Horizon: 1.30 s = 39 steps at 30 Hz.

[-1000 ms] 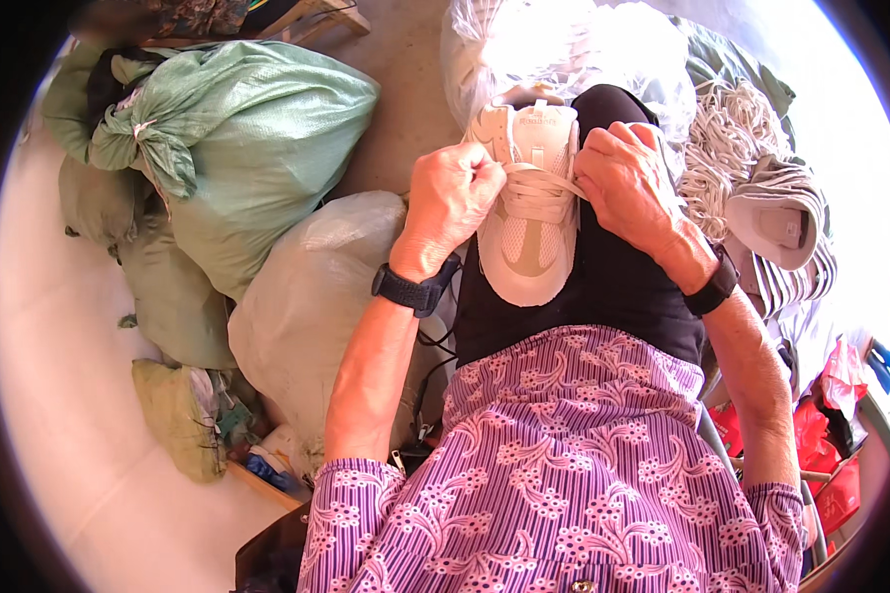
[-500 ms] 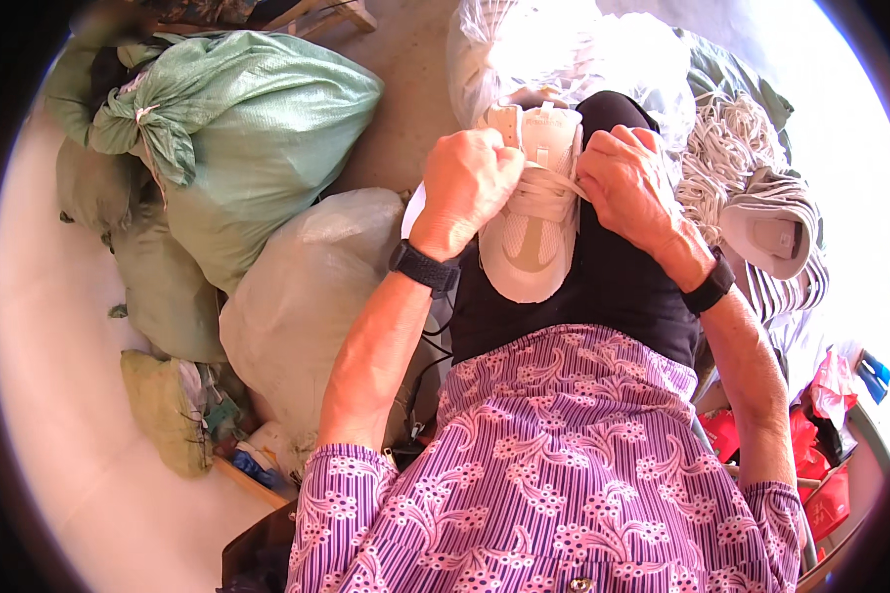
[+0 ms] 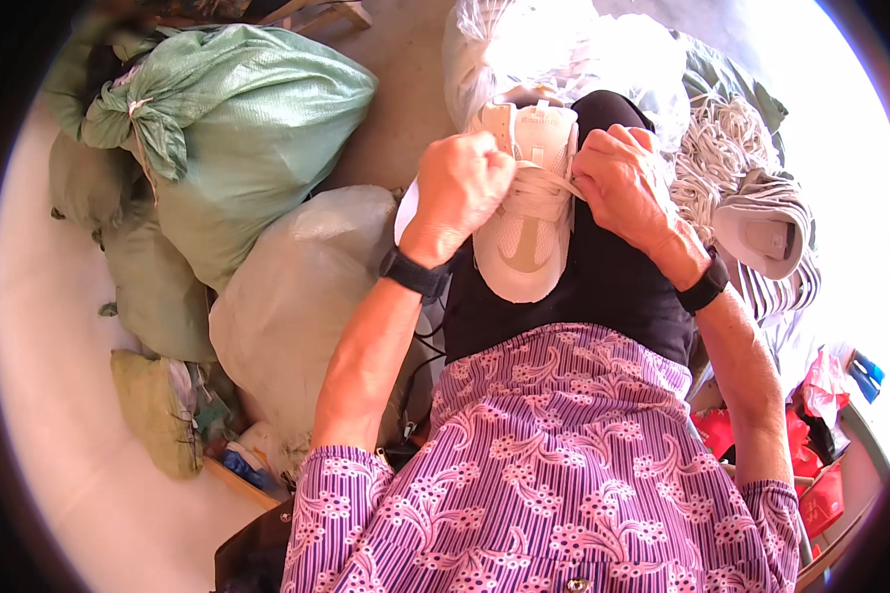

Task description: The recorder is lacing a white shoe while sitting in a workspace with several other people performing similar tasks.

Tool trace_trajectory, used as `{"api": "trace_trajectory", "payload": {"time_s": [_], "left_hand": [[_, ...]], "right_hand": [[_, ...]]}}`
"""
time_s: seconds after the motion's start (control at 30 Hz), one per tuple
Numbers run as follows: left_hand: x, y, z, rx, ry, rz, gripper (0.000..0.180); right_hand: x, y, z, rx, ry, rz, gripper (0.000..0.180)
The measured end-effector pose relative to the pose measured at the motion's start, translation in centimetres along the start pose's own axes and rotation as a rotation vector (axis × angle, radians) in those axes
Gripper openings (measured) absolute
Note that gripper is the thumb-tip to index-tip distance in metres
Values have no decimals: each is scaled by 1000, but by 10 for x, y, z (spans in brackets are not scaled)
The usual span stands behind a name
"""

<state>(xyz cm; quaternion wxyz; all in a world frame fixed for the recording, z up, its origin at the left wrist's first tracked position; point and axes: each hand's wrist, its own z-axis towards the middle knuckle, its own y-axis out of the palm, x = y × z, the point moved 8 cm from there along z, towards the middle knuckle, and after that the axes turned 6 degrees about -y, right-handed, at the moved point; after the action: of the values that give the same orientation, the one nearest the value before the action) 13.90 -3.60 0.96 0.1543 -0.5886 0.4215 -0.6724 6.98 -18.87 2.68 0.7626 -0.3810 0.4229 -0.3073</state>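
Observation:
A cream sneaker (image 3: 520, 272) rests on my black-clad lap, toe toward me and tongue facing up. Its pale shoelace (image 3: 546, 188) crosses the mesh upper in several rows. On the shoe's left side my left hand (image 3: 462, 183) is closed in a fist, with the lace running to its thumb; the fingertips are partly hidden. To the right, my right hand (image 3: 618, 183) pinches the lace where it leaves the shoe. A black band circles each wrist.
Tied green sacks (image 3: 257, 128) and a whitish sack (image 3: 307, 296) stand on the left. Beyond the shoe lies clear plastic wrapping (image 3: 564, 49). A heap of pale laces (image 3: 717, 148) sits at the right, beside nested grey-white shoe parts (image 3: 761, 232). Red bags (image 3: 816, 484) lie at lower right.
The whole view has shifted slightly, so everything sits a little further left. Both hands keep the same closed pose at the lace.

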Motion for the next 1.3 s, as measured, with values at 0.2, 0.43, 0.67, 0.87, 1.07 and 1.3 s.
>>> {"api": "trace_trajectory", "payload": {"time_s": [0.2,0.43,0.67,0.87,1.07,1.3], "left_hand": [[-12,6,-1,-74,-83,-137,29],[-45,11,-27,-192,-333,-431,33],[-48,20,-29,-155,-354,-516,33],[-46,17,-29,-121,-347,-564,33],[-46,-3,-32,-129,-449,-721,25],[-56,-49,-25,-82,-478,-1341,18]], "right_hand": [[4,-1,4,-127,50,21,6],[2,-3,43,-17,6,81,7],[-12,33,61,-61,-12,208,10],[-14,38,62,-115,37,165,5],[-28,22,56,-63,-98,30,4],[3,-21,38,34,-184,-214,3]]}}
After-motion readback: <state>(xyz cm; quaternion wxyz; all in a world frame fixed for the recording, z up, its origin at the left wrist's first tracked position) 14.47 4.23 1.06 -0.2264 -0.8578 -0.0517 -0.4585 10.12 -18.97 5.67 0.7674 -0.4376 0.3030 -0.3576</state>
